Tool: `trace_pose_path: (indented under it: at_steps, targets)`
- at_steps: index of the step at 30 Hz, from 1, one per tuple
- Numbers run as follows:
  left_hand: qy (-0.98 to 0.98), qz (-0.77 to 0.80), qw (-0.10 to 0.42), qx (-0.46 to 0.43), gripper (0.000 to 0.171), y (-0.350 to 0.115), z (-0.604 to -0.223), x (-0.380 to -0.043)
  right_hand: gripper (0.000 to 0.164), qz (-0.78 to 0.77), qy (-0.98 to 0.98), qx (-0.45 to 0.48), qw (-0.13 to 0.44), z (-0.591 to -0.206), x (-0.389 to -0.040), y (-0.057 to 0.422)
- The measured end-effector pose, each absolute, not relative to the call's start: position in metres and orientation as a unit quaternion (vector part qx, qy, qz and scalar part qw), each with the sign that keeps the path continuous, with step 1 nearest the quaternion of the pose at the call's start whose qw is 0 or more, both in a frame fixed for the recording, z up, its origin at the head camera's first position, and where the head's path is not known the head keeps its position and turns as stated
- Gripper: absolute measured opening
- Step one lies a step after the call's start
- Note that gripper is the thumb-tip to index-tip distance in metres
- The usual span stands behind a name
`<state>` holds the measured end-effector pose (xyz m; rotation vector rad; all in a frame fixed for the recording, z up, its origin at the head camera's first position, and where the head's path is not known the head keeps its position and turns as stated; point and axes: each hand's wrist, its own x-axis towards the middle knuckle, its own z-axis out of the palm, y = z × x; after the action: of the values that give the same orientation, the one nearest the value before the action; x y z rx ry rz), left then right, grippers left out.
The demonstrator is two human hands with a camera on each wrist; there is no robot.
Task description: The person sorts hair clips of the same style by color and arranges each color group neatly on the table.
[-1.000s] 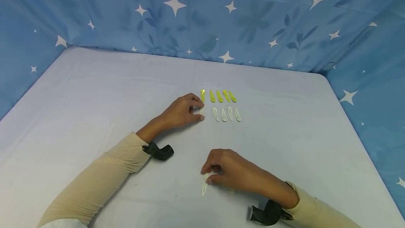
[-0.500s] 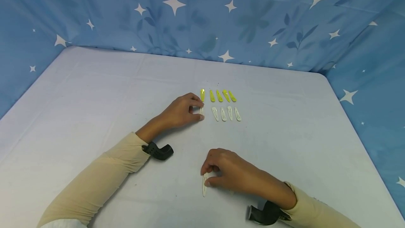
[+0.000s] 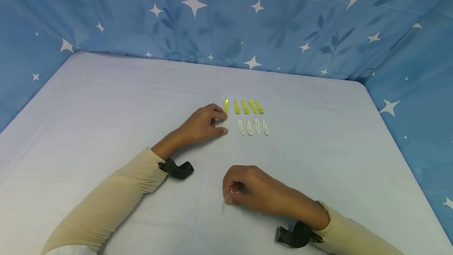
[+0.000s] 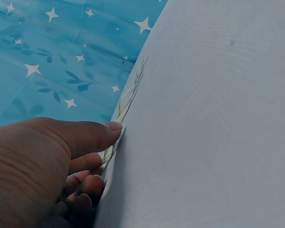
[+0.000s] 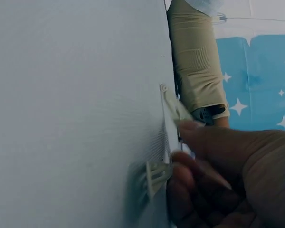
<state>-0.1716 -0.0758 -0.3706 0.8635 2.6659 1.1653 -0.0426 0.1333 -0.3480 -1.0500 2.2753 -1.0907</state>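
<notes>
My left hand rests on the table, thumb and fingertips at the two ends of a white snap hair clip. That clip stands at the left end of a row of white hair clips. Nearer the front, my right hand pinches another white hair clip between thumb and fingers. It is turned nearly edge-on in the head view, where it shows as a thin line. Below my right hand lies one more pale clip, mostly hidden in the head view.
Behind the white row runs a row of several yellow hair clips. A white cloth covers the table. Blue star-patterned curtains hang along its back and sides. Each wrist wears a black camera mount.
The clip in my right hand has turned from flat-facing to nearly edge-on, and the right fingers have shifted slightly left. My left hand has stayed in place at its clip.
</notes>
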Motion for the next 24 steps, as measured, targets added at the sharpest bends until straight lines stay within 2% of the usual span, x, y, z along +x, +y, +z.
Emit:
trace_pose_path:
  at_steps: [5, 12, 20, 24]
  targets:
    - [0.875, 0.388, 0.056, 0.283, 0.040, -0.076, -0.372, -0.172, 0.014, -0.429, 0.778, -0.406, 0.212, -0.351, -0.046, 0.135]
    - [0.874, 0.390, 0.055, 0.284, 0.040, -0.076, -0.371, -0.172, 0.010, -0.441, 0.771, -0.417, 0.191, -0.353, -0.048, 0.136]
    - [0.876, 0.385, 0.052, 0.285, 0.038, -0.075, -0.370, -0.172, 0.028, -0.428, 0.799, -0.407, 0.117, -0.353, -0.057, 0.142]
    - [0.877, 0.385, 0.053, 0.282, 0.038, -0.075, -0.370, -0.171, 0.030, -0.419, 0.820, -0.379, 0.093, -0.348, -0.064, 0.149]
